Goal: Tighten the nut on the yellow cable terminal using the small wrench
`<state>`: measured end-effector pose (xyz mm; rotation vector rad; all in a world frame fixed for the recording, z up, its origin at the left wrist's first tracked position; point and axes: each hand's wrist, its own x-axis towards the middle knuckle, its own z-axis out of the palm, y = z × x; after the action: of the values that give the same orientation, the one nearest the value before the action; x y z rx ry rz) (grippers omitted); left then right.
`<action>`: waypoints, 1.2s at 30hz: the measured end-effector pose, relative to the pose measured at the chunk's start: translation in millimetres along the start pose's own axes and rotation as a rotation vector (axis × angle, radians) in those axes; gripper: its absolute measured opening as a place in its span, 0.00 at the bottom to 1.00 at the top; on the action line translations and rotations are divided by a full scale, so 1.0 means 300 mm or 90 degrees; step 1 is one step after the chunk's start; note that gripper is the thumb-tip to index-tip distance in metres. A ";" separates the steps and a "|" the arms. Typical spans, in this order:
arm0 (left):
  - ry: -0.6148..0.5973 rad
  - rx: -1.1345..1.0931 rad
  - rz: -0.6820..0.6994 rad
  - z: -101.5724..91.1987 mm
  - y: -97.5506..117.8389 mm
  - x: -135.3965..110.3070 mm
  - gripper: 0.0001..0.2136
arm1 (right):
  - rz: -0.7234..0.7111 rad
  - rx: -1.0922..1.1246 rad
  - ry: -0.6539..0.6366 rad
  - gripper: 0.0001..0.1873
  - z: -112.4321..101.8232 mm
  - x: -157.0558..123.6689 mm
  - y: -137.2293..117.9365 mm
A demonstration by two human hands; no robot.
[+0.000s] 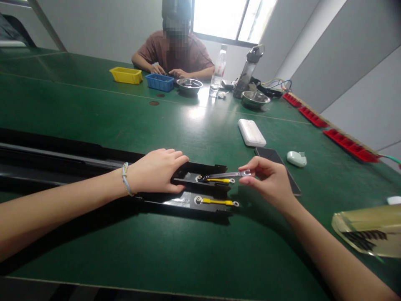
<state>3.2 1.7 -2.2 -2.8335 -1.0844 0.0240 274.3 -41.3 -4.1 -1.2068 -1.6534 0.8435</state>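
Observation:
Two long black metal channels (216, 212) lie side by side on the green table. My left hand (158, 170) is wrapped over the wall of the rear channel near its right end. Between the thumb and fingers of my right hand (269, 177) is a small wrench (230, 174), its far end at a bolt (199, 178) in the rear channel. A short yellow wire with a ring terminal (221, 181) runs from that bolt. In the front channel, another yellow wire (219, 202) is fastened by a nut (198, 200), its free ring reaching past the channel's end.
Right of my hand lie a dark phone (282, 167), a white box-shaped device (251, 133), an earbud case (296, 159) and a yellowish bottle (366, 230). Opposite sits a person (175, 54) behind yellow (126, 76) and blue bins (159, 82), metal bowls (189, 86) and bottles (218, 73). Red trays (349, 145) line the right edge.

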 end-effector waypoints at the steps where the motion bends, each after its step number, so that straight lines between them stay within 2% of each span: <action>1: 0.000 0.000 0.000 0.000 0.000 0.000 0.24 | 0.011 -0.004 0.009 0.09 -0.003 0.007 0.005; 11: 0.000 -0.004 -0.002 0.001 -0.001 0.001 0.25 | 0.041 -0.030 0.070 0.15 0.019 0.052 0.055; 16: -0.002 -0.005 -0.004 0.001 -0.002 0.002 0.25 | 0.039 -0.041 0.074 0.14 0.012 0.054 0.055; 20: -0.002 -0.007 -0.003 0.000 -0.001 0.002 0.25 | 0.011 -0.034 0.054 0.10 -0.004 0.040 0.037; 29: 0.003 -0.017 0.002 -0.001 -0.002 0.000 0.24 | -0.023 0.017 -0.041 0.17 0.028 -0.022 -0.013; 36: 0.001 -0.010 0.004 -0.001 -0.001 -0.001 0.24 | 0.023 0.025 0.005 0.16 0.007 0.015 0.005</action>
<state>2.9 1.7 -1.9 -2.8501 -1.0813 0.0140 272.2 -36.6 -5.0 -1.2155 -1.6061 0.8889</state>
